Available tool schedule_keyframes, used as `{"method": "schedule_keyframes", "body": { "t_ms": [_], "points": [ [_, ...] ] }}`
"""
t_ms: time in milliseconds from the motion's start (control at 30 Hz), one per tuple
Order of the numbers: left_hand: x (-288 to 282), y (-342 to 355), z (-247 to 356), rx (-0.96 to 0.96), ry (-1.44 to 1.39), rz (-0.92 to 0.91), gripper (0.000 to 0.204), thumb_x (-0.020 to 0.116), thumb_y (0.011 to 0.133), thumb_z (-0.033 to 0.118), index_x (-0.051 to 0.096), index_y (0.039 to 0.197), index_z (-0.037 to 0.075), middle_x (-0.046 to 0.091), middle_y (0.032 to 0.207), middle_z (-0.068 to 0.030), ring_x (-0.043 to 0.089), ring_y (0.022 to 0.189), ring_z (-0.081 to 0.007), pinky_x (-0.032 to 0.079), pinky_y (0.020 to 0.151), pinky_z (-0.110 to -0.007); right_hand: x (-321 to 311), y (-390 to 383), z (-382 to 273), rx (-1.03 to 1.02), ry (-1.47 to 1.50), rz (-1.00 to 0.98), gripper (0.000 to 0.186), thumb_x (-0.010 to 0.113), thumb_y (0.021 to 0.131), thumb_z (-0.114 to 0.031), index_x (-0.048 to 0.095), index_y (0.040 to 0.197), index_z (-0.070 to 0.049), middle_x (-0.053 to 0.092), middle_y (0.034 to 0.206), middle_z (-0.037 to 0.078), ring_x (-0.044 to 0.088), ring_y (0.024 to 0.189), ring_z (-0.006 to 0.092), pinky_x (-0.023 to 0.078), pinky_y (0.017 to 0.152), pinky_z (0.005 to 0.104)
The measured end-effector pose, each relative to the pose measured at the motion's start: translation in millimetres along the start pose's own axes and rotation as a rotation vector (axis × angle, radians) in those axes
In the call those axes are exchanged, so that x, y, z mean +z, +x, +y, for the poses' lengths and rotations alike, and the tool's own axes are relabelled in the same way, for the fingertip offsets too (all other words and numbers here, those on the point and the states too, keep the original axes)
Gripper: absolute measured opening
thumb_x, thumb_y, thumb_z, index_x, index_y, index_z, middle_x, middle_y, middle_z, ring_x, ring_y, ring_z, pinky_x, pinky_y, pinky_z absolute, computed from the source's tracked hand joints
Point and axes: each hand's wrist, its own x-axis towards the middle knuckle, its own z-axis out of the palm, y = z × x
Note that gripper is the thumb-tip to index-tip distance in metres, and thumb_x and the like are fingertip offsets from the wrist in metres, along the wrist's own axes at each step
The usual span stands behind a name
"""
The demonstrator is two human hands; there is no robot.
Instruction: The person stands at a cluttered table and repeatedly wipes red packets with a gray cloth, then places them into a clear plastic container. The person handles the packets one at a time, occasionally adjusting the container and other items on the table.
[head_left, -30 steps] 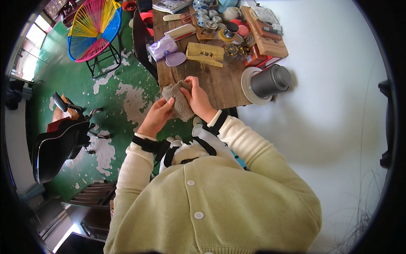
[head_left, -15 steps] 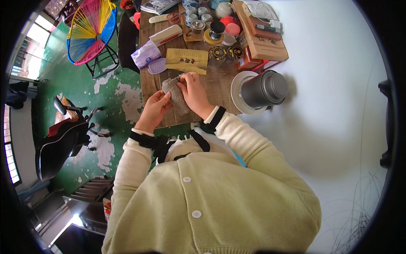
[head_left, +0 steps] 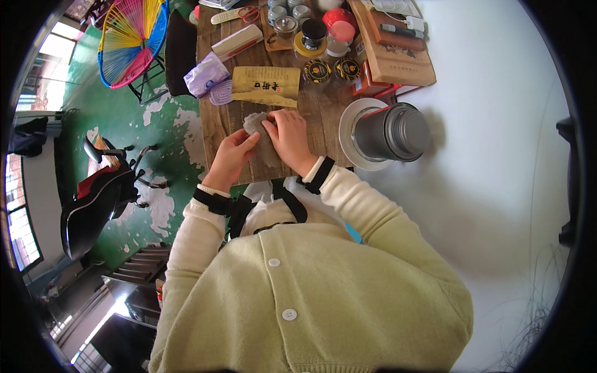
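Both my hands are over the near part of the wooden table (head_left: 323, 140), on a grey-brown cloth (head_left: 255, 122). My left hand (head_left: 235, 154) pinches its left side between thumb and fingers. My right hand (head_left: 290, 135) grips it from the right, its fingers curled over the upper edge and its thumb on top. The cloth looks bunched or folded at the top, and part hangs down between my hands. Just beyond lies a flat brownish-gold pouch (head_left: 266, 86). A rolled lilac cloth (head_left: 221, 93) and a lilac tissue pack (head_left: 206, 74) sit to its left.
On the right stands a dark grey canister (head_left: 388, 132) on a white round plate (head_left: 346, 124). Farther back are small round tins (head_left: 317, 72), glass jars, a cardboard box (head_left: 398, 59), a white box (head_left: 237, 42) and red scissors (head_left: 250, 13). A black office chair (head_left: 99, 205) stands left.
My right hand has turned and now covers more of the cloth. The cloth looks more bunched between my fingers, with less showing. The view has shifted slightly.
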Motion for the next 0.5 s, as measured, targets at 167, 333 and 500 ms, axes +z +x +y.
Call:
{"method": "schedule_keyframes", "body": {
  "t_ms": [167, 333, 500],
  "points": [
    [-12, 17, -10, 0.006, 0.055, 0.017, 0.044, 0.064, 0.099, 0.014, 0.049, 0.14, 0.006, 0.063, 0.12, 0.0005, 0.06, 0.108, -0.0101, 0.051, 0.092, -0.029, 1, -5, -3, 0.126, 0.214, -0.095, 0.025, 0.064, 0.096, -0.024, 0.058, 0.112, -0.005, 0.063, 0.111, 0.013, 0.063, 0.098, 0.0372, 0.05, 0.08, 0.048],
    [-29, 44, -29, -0.067, -0.134, -0.087, 0.056, 0.064, 0.097, 0.005, 0.036, 0.145, 0.0, 0.058, 0.129, -0.0079, 0.06, 0.115, -0.02, 0.053, 0.1, -0.036, -1, -19, 5, 0.084, 0.263, -0.205, 0.048, 0.072, 0.086, -0.017, 0.049, 0.126, -0.006, 0.053, 0.126, 0.015, 0.061, 0.108, 0.0408, 0.053, 0.084, 0.0465],
    [-22, 61, -55, -0.155, -0.19, -0.007, 0.053, 0.065, 0.092, 0.0, 0.044, 0.141, 0.005, 0.052, 0.136, -0.0093, 0.057, 0.119, -0.0207, 0.051, 0.1, -0.037, 1, -39, 24, 0.213, 0.263, -0.299, 0.063, 0.075, 0.075, -0.006, 0.048, 0.132, -0.011, 0.047, 0.13, 0.015, 0.059, 0.113, 0.0412, 0.053, 0.09, 0.0459]
  ]
}}
